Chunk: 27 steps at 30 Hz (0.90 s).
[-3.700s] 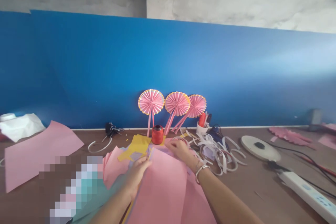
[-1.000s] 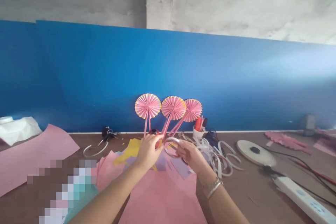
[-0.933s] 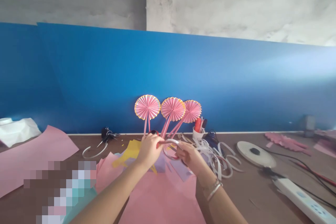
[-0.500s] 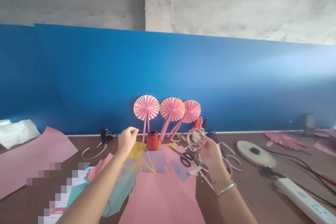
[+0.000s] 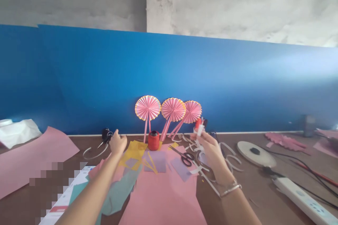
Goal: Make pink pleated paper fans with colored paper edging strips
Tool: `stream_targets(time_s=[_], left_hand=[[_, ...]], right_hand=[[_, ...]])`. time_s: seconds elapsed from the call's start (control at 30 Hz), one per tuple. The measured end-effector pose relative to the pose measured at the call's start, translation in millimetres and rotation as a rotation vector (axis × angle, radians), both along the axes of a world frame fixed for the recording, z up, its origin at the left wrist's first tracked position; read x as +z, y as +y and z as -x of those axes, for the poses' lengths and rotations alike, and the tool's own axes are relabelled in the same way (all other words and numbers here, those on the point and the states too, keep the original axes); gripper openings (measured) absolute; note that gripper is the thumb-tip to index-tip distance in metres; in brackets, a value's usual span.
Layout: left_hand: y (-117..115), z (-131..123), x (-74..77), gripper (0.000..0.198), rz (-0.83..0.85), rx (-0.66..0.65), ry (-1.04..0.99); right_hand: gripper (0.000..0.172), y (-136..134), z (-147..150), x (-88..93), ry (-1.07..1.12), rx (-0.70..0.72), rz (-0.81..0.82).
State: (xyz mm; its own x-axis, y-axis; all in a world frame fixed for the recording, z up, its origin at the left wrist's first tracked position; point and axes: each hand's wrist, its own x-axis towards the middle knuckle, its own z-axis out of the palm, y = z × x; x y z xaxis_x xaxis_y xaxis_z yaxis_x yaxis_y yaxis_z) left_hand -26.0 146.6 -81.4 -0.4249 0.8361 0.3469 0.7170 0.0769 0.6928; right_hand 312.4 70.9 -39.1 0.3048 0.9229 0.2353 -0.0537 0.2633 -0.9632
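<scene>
My left hand [image 5: 118, 143] is at the back left of the table with its fingers drawn in, beside a small black object with metal parts [image 5: 107, 135]; whatever the fingers hold is hidden. My right hand [image 5: 210, 146] pinches a small white stick-like object [image 5: 200, 130] in front of some red and dark pens [image 5: 198, 123]. Between my hands stands a spool of red thread [image 5: 153, 141]. Black-handled scissors [image 5: 187, 159] lie to its right, on pink paper [image 5: 166, 197]. Yellow paper [image 5: 131, 152] and lilac paper squares [image 5: 157, 162] lie around the spool.
Three pleated pink paper fans [image 5: 148, 108] lean against the blue partition [image 5: 105, 77]. White curled strips [image 5: 233, 158] lie right of my right hand. Farther right are a round white disc [image 5: 255, 154] and a power strip [image 5: 301, 193] with cables. Pink paper [image 5: 39, 160] covers the left side.
My left hand has moved left, from near the spool to the black object. My right hand no longer holds up the white ring; a white stick-like object is now at its fingers.
</scene>
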Motion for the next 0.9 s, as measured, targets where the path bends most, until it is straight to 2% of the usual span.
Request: stream_targets(time_s=[0.07,0.13,0.23,0.3,0.37,0.5,0.67,0.77,0.9], left_hand=[[-14.5,-13.0,7.5,0.050,-0.117,-0.018,0.012],[-38.0,-32.5,15.2,0.047,-0.220,-0.131,0.041],[-80.8,-65.7,26.9,0.038,-0.471,-0.475,0.069],[-105.0,-82.7,33.5,0.038,-0.500,-0.626,0.105],[-120.2,-91.6,36.8,0.040,-0.464,-0.703,0.128],[-126.0,-91.0,30.0,0.031,-0.483,-0.677,0.156],[-121.5,-84.9,17.0,0.019,-0.479,-0.614,0.101],[-119.8,-82.2,20.5,0.014,-0.420,-0.622,0.008],[-115.5,-73.0,32.7,0.015,-0.360,-0.596,-0.169]], right_hand=[[0.021,-4.4,18.9,3.1,-0.154,0.164,0.000],[0.022,-9.4,37.3,2.8,-0.233,0.276,-0.008],[0.021,-20.5,61.0,1.6,-0.307,0.380,-0.022],[0.018,-29.9,73.3,3.4,-0.403,0.426,-0.048],[0.016,-38.5,82.7,6.6,-0.504,0.446,-0.092],[0.014,-46.6,93.1,6.8,-0.652,0.443,-0.192],[0.013,-44.3,97.1,-6.8,-0.744,0.405,-0.252],[0.014,-43.4,98.4,-9.1,-0.844,0.367,-0.306],[0.028,-40.8,94.9,-2.4,-0.998,0.352,-0.423]])
